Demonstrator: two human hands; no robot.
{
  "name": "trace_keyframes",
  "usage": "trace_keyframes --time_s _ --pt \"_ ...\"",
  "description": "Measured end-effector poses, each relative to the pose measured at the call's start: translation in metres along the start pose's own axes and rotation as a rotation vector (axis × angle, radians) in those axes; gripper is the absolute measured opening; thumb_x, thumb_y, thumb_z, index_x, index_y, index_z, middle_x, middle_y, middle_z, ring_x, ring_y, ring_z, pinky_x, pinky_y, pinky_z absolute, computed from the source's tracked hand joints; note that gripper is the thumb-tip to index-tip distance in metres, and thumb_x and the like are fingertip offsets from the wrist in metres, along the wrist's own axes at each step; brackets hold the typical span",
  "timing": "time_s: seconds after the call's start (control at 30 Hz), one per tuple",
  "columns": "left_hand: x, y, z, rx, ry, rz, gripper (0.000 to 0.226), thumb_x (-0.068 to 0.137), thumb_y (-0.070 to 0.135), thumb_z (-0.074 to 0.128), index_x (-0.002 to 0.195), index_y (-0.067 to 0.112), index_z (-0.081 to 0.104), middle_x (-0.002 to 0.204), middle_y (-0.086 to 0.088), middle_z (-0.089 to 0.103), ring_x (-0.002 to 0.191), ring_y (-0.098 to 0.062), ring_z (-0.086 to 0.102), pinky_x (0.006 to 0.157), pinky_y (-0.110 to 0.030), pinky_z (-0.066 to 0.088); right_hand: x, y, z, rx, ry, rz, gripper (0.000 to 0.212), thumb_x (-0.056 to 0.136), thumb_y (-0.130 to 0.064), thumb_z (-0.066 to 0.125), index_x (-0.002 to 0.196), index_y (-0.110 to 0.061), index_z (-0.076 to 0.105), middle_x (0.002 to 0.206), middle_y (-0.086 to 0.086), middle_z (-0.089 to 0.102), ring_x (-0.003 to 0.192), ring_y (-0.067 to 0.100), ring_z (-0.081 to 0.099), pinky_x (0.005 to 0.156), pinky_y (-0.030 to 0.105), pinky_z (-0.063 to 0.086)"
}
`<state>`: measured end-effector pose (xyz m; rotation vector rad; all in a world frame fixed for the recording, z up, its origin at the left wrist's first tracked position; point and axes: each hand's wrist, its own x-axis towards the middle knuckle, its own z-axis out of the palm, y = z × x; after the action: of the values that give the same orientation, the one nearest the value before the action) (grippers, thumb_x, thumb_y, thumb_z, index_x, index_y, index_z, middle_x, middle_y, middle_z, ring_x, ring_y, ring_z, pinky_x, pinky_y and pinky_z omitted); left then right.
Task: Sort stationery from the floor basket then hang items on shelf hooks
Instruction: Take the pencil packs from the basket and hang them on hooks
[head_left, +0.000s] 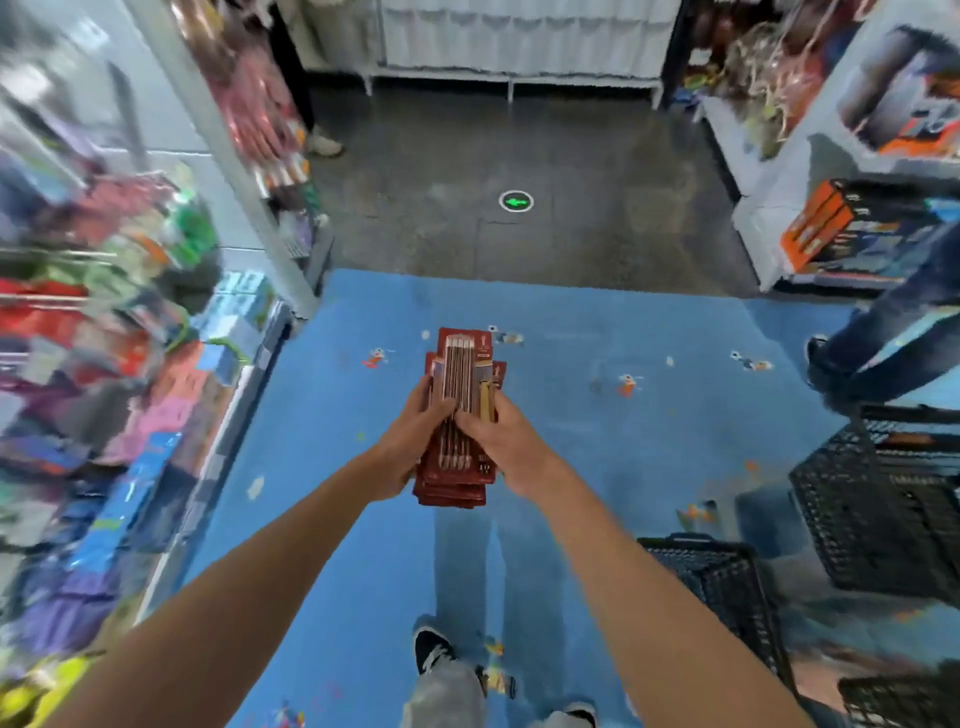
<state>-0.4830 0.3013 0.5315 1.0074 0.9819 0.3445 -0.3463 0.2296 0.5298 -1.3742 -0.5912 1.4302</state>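
Observation:
A stack of dark red pencil packs (462, 374) is held out in front of me over the blue floor, several packs fanned slightly at the top. My left hand (410, 436) grips the stack's left edge, thumb across the front. My right hand (498, 441) grips the right edge, its thumb on the top pack. Black plastic floor baskets (722, 587) stand at my lower right. The stationery shelf with hooks (104, 322) runs along my left, blurred, hung with colourful packets.
A second black crate (883, 499) sits further right. Another person's jeans-clad legs (883, 343) stand at the right by a shelf of orange boxes (831, 228). A green arrow marker (516, 201) lies on the grey floor ahead. My shoes (436, 649) show below.

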Motion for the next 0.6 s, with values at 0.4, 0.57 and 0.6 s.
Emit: trace_keyframes --time_s 0.4,0.57,0.6 --pt "-0.080 0.099 -0.240 -0.277 0.337 0.276 0.052 0.094 0.026 0.069 0.135 -0.002 0.057 0.121 -0.022 0.071 0.097 -0.033 0.073 0.094 -0.049 0.058 0.122 -0.079 0.263 -0.135 -0.523 -0.062 0.039 0.090 -0.003 0.064 0.128 0.001 0.059 0.113 0.025 0.068 0.096 0.034 0.066 0.095 0.056 0.052" --pt "-0.087 0.122 -0.316 -0.393 0.406 0.355 0.049 0.102 0.035 0.062 0.139 0.004 0.056 0.137 -0.029 0.060 0.110 -0.038 0.067 0.099 -0.056 0.054 0.162 -0.094 0.345 -0.161 -0.622 -0.016 0.024 0.097 0.004 0.058 0.118 -0.007 0.065 0.100 0.014 0.074 0.091 0.031 0.069 0.085 0.047 0.059" --pt "-0.086 0.127 -0.329 -0.402 0.413 0.367 0.055 0.101 0.041 0.062 0.142 0.004 0.054 0.140 -0.030 0.057 0.114 -0.040 0.065 0.100 -0.058 0.052 0.170 -0.099 0.359 -0.177 -0.644 -0.006 0.023 0.098 0.004 0.057 0.116 -0.008 0.066 0.095 0.011 0.074 0.089 0.030 0.069 0.081 0.044 0.059"
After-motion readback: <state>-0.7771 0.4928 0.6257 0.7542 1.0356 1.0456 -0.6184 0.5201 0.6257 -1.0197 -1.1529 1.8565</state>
